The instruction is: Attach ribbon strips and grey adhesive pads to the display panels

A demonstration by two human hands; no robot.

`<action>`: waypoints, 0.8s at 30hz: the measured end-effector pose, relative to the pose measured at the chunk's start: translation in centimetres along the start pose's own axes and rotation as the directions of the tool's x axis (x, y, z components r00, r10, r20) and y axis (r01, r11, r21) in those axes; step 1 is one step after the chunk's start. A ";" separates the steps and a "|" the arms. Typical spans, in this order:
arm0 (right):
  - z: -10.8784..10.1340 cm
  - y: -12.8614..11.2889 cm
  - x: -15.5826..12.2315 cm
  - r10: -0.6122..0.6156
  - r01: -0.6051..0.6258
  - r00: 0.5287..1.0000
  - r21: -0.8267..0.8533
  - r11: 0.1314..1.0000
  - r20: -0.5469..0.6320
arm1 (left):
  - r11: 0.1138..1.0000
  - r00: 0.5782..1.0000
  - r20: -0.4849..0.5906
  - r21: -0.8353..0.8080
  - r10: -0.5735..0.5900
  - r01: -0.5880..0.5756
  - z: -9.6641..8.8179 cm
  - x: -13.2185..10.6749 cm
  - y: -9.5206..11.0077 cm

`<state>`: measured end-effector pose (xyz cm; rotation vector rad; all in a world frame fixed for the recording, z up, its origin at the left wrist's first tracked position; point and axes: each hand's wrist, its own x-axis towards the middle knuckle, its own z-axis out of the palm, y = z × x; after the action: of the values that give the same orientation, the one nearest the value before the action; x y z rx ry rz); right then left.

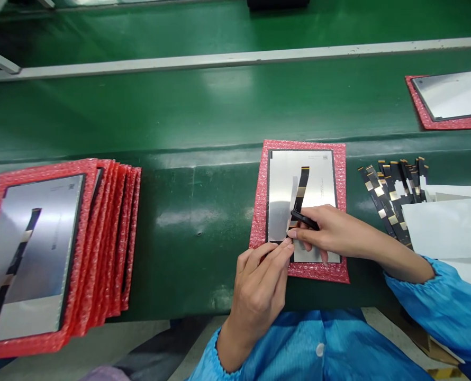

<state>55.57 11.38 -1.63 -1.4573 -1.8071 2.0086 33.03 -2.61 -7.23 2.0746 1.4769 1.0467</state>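
Note:
A display panel point(281, 198) with a silvery back lies on a pink bubble-wrap bag point(306, 144) in front of me. A black flat ribbon cable point(302, 185) runs up along its back, beside a pale translucent strip point(293, 190). My right hand point(326, 233) is closed around a short black stick-like tool point(305, 218), its tip at the cable's lower part. My left hand point(261, 280) has its fingers bunched together at the panel's lower left edge, fingertips pressing at the cable's lower end. The fingers hide the joint there.
At left, several pink bubble-wrap bags point(114, 238) overlap, topped by another panel with a cable point(41, 254). Loose ribbon cables point(390, 196) lie at right beside white sheets point(450, 225). Another panel on pink wrap point(453, 98) sits farther back. A pale rail point(219, 61) crosses the green bench.

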 end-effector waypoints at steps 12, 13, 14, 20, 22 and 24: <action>0.0 0.3 0.1 -0.015 0.016 0.999 0.003 1.000 -0.036 | 0.998 0.999 0.021 0.050 0.024 -0.025 -0.3 -0.1 0.1; 0.0 0.4 0.1 -0.017 0.017 0.999 -0.004 1.000 -0.035 | 0.997 1.000 0.008 0.068 0.024 -0.024 -0.3 -0.2 0.1; 0.0 0.5 0.2 -0.017 0.017 0.999 -0.014 1.000 -0.036 | 0.996 1.000 -0.008 0.090 0.024 -0.023 -0.4 -0.5 0.1; 0.1 0.7 0.4 -0.022 0.021 0.999 -0.020 1.000 -0.034 | 0.974 0.999 0.008 0.221 0.054 -0.054 -0.6 -2.9 -0.9; 0.1 0.7 0.5 -0.035 0.035 0.999 -0.011 0.999 -0.032 | 0.967 0.997 -0.002 0.246 0.071 -0.068 -0.3 -3.5 -1.3; 0.1 0.7 0.4 -0.041 0.041 0.999 -0.016 0.999 -0.031 | 0.964 0.996 -0.009 0.254 0.084 -0.079 0.1 -3.8 -1.6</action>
<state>55.65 11.38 -2.45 -1.4353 -1.8288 1.9463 31.45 -5.50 -9.65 2.3246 1.6205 0.9516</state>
